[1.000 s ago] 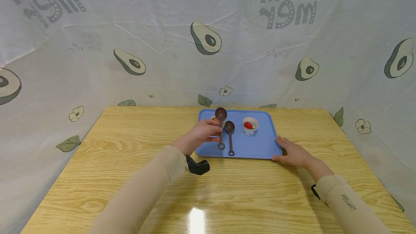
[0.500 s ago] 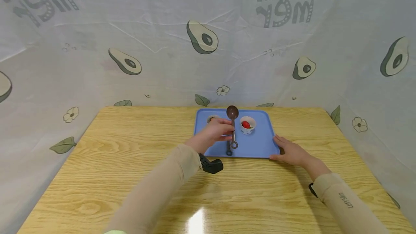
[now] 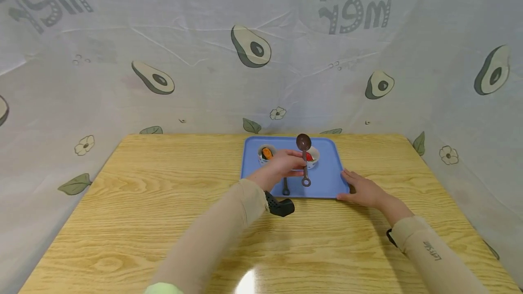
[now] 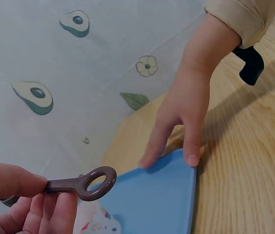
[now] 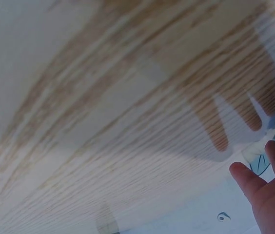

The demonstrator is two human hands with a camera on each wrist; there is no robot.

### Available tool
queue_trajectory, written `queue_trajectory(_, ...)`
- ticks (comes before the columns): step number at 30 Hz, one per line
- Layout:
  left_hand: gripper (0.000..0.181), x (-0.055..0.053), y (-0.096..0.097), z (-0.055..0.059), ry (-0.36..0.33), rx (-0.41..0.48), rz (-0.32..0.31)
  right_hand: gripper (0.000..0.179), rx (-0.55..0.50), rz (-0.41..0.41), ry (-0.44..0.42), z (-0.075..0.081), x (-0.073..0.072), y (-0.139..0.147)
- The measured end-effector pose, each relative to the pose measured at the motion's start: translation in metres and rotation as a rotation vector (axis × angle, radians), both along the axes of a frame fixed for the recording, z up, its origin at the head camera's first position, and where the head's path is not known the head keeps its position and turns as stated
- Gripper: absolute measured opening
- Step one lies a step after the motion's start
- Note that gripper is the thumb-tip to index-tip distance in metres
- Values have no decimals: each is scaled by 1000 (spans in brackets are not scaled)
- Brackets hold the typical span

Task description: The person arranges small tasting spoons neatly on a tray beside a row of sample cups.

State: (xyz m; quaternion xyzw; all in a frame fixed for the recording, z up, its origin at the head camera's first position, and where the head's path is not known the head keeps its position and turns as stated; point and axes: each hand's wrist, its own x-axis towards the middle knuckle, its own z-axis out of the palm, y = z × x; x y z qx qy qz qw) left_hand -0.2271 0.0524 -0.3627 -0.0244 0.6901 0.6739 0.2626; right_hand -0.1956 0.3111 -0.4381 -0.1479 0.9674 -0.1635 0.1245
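In the head view my left hand holds a brown spoon above the blue tray, its bowl pointing away and its ringed handle towards me. The left wrist view shows thumb and fingers pinching the spoon handle. Under that hand lies a second brown spoon, mostly hidden. Behind the held spoon, a small white cup contains a red strawberry. My right hand touches the tray's near right corner with spread fingers and thumb; in its wrist view these fingers look straight.
Another small white cup on the tray's left side contains an orange and black piece. The tray rests on a wood-grain table. Behind the table hangs a pale cloth printed with avocados.
My left hand has carried the spoon rightwards across the tray, from over the left cup to in front of the strawberry cup. The right hand has stayed at the tray's corner.
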Motion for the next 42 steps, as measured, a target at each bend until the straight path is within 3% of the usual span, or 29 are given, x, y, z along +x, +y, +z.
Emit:
queue_trajectory(20,37,-10,44,-22,-4,19,17,90,-17,1,28,0,0,0)
queue_trajectory(30,36,-10,63,-34,89,-85,29,89,-20,-2,34,-2,0,3)
queue_trajectory(42,28,-10,79,-51,64,-149,53,86,-27,0,20,2,3,1)
